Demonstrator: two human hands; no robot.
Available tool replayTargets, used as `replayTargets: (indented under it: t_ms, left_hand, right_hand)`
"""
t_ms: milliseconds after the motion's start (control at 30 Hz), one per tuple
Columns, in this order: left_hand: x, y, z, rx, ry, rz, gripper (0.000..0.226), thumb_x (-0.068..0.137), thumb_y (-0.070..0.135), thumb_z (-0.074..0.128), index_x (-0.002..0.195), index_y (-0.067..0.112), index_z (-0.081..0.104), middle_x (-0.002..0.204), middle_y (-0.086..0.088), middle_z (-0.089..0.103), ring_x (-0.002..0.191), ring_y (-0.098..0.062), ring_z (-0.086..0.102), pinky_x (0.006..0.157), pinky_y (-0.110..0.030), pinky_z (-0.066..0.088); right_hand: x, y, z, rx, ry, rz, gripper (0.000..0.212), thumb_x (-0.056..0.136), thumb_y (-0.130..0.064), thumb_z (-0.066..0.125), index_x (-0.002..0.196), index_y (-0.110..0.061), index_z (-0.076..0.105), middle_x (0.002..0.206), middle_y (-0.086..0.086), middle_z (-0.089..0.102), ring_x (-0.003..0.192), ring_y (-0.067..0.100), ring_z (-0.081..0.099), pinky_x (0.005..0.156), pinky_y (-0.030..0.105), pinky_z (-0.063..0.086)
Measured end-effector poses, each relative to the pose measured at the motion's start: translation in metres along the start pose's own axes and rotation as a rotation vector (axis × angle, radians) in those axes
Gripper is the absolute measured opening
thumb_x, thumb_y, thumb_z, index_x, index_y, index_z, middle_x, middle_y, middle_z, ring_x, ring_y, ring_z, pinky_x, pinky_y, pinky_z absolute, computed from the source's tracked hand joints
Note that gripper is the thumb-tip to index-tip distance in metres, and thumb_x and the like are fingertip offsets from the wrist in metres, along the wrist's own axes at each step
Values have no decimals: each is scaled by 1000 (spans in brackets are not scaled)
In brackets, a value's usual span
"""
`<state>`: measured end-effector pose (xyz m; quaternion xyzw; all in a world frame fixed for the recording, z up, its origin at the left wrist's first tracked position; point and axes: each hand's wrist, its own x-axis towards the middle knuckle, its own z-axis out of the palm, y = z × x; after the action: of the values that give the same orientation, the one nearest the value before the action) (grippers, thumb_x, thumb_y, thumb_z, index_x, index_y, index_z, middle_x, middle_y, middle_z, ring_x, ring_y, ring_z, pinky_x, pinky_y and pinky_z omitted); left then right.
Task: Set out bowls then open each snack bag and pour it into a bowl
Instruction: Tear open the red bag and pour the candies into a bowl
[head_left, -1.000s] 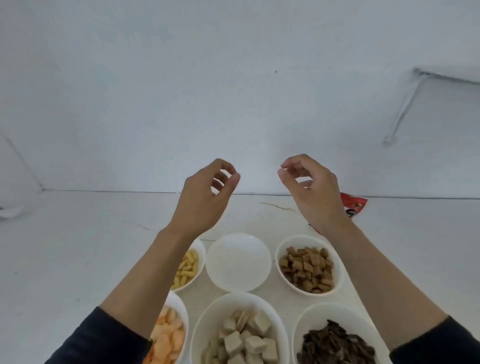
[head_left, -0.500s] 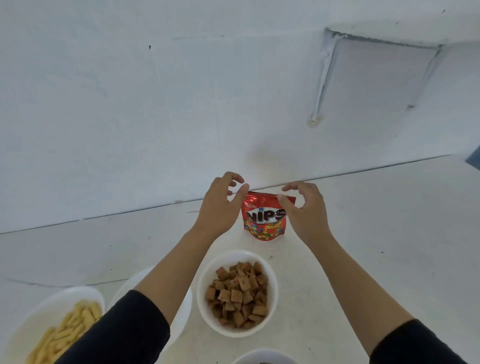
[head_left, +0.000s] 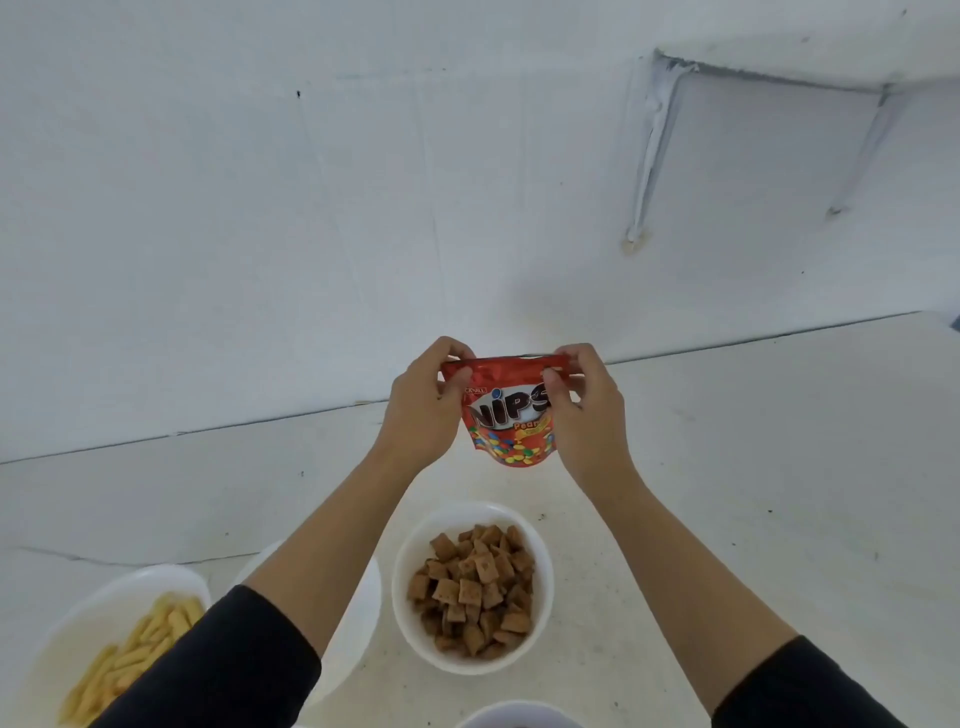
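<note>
Pinching the sealed red snack bag (head_left: 511, 415) by its top corners, both hands' fingers (head_left: 553, 376) must tear it; nearer bowls (head_left: 405, 571) already hold snacks.

Red snack bag (head_left: 511, 421) now lifted off worktop (head_left: 753, 467); left hand (head_left: 426, 410) and right hand (head_left: 584, 415) went from hovering apart to pinching top corners.
</note>
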<state>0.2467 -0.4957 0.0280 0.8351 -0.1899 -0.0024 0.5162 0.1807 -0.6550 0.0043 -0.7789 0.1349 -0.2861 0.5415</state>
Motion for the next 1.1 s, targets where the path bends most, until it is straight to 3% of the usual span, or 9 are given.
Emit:
replayTargets:
  t_ms: [133,333,500,633,900,1100]
  left_hand:
    - [-10,24,-53,-8,110,42,15,103,11,49,100,22,59,96,8,65,84,-36,70,79,-57,60]
    - [-52,39,-150,3,319,44,14,104,12,52,102,22,61,104,1,64,87,-26,73,80,-49,63]
    - [-102,29,-230,11,472,17,10,103,11,54,103,17,62,98,3,66,82,-13,74,73,-31,65]
    - [-148,6,-291,8,554,-36,8,103,11,56,106,15,63,99,0,67,74,-3,72,68,-26,63]
    - [-244,-50,-401,48,695,-184,9,104,14,55,105,19,63,102,2,68,82,-7,73,68,-24,63]
    - [-302,-108,-452,107,675,-308,9,104,20,55,105,25,62,107,2,69,93,-18,71,76,-34,63]
  right_hand:
    - [2,-55,20,71,-51,-90,9,102,-14,51,106,-22,54,102,-9,63,100,7,62,73,11,50]
    - [-18,-131,76,186,-217,-187,10,102,-18,52,110,-16,56,107,-1,67,102,21,67,85,42,60]
    - [-57,-179,136,286,-385,-231,9,102,-21,51,107,-18,56,106,-1,69,100,24,68,86,49,59]
    - [-97,-209,188,354,-514,-226,8,103,-18,50,105,-17,57,104,-2,67,97,23,68,86,47,59]
    - [-192,-253,300,436,-735,-214,6,102,-15,53,104,-15,58,98,-6,66,93,22,69,74,31,59]
    - [-254,-248,371,350,-846,-210,5,102,-16,53,105,-15,58,99,-8,67,95,20,69,76,32,60]
